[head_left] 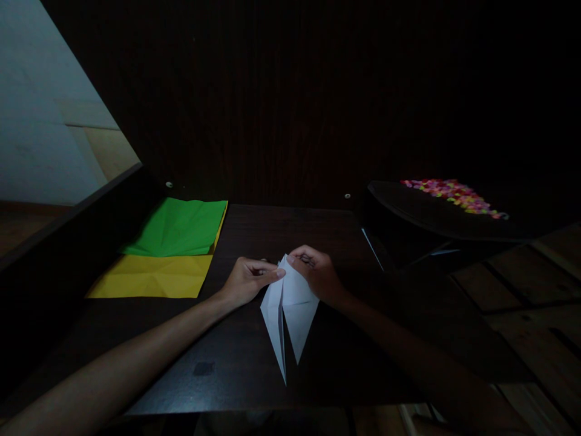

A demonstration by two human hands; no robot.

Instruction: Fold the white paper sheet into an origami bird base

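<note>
Hands meet at my table's (254, 375) centre: left hand (247, 280) and right hand (318, 272) both pinch white folded paper (290, 315), whose points aim toward six o'clock; green sheet (179, 227) at ten.

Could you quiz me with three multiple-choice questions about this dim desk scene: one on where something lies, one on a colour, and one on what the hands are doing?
1. Where does the green sheet lie?
A. On the yellow sheet, left of the hands
B. Under the white paper
C. On the floor at the right

2. What colour is the folded paper between the hands?
A. Red
B. White
C. Green

3. How is the folded paper held?
A. It lies untouched
B. One hand alone lifts it high
C. Left hand and right hand both pinch its top end

Answers: 1 A, the green overlaps the yellow's far part. 2 B, it shows pale white against the dark table. 3 C, fingertips of both hands meet at its upper tip.
</note>
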